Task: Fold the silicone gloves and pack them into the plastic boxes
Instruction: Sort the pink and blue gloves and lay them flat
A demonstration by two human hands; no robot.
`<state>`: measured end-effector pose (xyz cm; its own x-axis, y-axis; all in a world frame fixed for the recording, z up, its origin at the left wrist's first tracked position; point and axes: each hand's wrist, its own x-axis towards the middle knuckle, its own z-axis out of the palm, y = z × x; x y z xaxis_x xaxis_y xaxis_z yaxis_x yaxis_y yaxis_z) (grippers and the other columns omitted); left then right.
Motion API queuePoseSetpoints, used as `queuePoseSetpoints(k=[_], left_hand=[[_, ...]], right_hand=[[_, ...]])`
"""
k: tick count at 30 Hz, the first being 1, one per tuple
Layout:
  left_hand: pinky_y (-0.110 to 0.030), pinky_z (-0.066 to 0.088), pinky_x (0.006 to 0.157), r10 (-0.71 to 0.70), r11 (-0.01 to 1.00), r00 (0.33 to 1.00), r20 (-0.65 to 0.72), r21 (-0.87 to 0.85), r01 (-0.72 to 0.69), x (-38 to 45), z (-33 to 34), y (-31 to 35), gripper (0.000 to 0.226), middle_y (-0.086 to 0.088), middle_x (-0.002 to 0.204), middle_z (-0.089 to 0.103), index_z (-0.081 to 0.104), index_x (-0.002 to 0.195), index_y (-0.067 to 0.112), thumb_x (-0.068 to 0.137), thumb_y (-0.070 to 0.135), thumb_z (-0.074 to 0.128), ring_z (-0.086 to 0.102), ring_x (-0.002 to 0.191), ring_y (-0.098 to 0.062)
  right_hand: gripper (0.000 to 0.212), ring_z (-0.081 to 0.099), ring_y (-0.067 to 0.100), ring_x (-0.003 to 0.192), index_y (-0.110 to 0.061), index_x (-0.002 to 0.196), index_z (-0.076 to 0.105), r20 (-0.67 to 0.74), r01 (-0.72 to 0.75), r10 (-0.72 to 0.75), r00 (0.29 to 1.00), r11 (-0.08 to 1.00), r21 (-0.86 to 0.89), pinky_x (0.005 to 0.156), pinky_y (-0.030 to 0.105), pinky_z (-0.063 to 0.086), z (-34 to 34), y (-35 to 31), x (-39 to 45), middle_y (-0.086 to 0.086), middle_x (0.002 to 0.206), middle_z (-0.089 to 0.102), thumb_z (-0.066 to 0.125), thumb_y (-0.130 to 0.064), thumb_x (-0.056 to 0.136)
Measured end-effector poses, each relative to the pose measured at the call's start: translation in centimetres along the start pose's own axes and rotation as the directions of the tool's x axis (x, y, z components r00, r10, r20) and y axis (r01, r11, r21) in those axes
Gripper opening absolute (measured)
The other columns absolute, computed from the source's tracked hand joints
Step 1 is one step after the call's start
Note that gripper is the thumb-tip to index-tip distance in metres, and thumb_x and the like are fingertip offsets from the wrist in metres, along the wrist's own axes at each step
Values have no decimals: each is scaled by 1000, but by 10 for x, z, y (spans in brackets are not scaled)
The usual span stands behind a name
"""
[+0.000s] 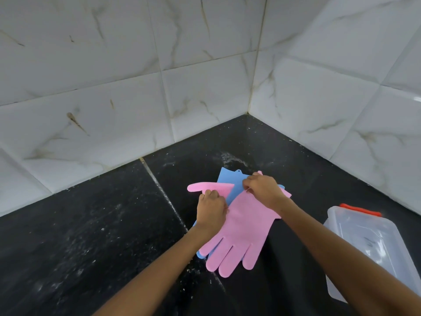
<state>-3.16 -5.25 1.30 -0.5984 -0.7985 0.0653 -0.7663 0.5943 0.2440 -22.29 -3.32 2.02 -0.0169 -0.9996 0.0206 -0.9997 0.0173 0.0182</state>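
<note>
Gloves are stacked near the desk's back corner: the pink glove [241, 226] is pinched at its cuff by both hands, left [210, 209] and right [264, 190], seemingly to start folding, over a blue glove [230, 185]; the plastic box [369, 242] waits at the right edge.

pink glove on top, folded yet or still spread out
Spread, not folded: the pink glove lies flat over a blue glove, its fingers splayed toward the camera.
</note>
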Motion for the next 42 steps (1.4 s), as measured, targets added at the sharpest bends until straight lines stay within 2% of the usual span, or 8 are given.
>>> queuePoseSetpoints(k=[10,14,17,20,25,30,34,42], left_hand=[[-25,24,80,157,980,967,-199,-92,-177,28,-79,-21,9,-2,104,50,71,89,20,84,25,65,40,100,-20],[-28,28,80,216,969,899,-380,-31,-246,41,-110,-33,7,-6,100,54,72,84,15,81,20,68,44,94,-24],[-35,39,74,248,964,839,-484,38,-263,34,-111,-50,5,-10,93,59,72,80,12,77,16,73,50,85,-28],[-36,41,64,298,953,838,-457,96,-286,10,-86,-75,7,-10,83,58,71,72,11,72,13,78,53,75,-30],[-31,42,68,192,979,961,-201,110,-173,-38,-29,-106,9,-2,86,58,72,69,18,69,17,81,53,80,-22],[-32,40,78,-98,995,973,-208,-32,93,-56,-6,-113,15,-3,90,59,75,86,20,81,9,67,53,86,-23],[-34,38,88,-397,914,904,-159,-151,375,-57,2,-103,19,-2,96,62,67,94,15,90,28,53,57,92,-21],[-34,38,90,-478,863,878,-13,178,473,-48,11,-91,51,-4,98,65,39,126,7,92,43,52,58,93,-22]], right_hand=[[23,54,17,98,-24,97,73,-201,-84,106,974,990,114,70,33,50,-80,6,-22,-4,99,68,53,-15,91],[17,58,26,86,-13,91,74,-485,-53,111,868,990,130,58,33,48,-109,-19,-33,5,91,69,61,-5,85],[26,60,29,65,-11,78,74,-588,21,-14,809,1000,6,49,28,46,-110,-48,-46,7,74,68,77,5,57],[40,64,21,61,-18,78,77,-461,170,-190,867,982,-85,50,24,51,-75,-85,-68,1,71,70,86,-2,42],[28,54,23,108,-18,118,61,169,240,-252,953,967,91,96,36,43,-5,-133,-88,4,119,62,49,-17,93],[21,59,14,98,-20,107,68,25,-75,72,997,896,437,86,25,46,-6,-108,-63,-2,111,66,55,-23,92],[17,64,23,90,-10,94,70,36,-245,265,964,819,519,80,32,51,-11,-100,-27,7,96,71,59,-23,90],[22,64,26,82,-7,89,72,94,-305,294,951,846,438,75,33,50,-8,-113,14,11,89,71,61,-26,89]])
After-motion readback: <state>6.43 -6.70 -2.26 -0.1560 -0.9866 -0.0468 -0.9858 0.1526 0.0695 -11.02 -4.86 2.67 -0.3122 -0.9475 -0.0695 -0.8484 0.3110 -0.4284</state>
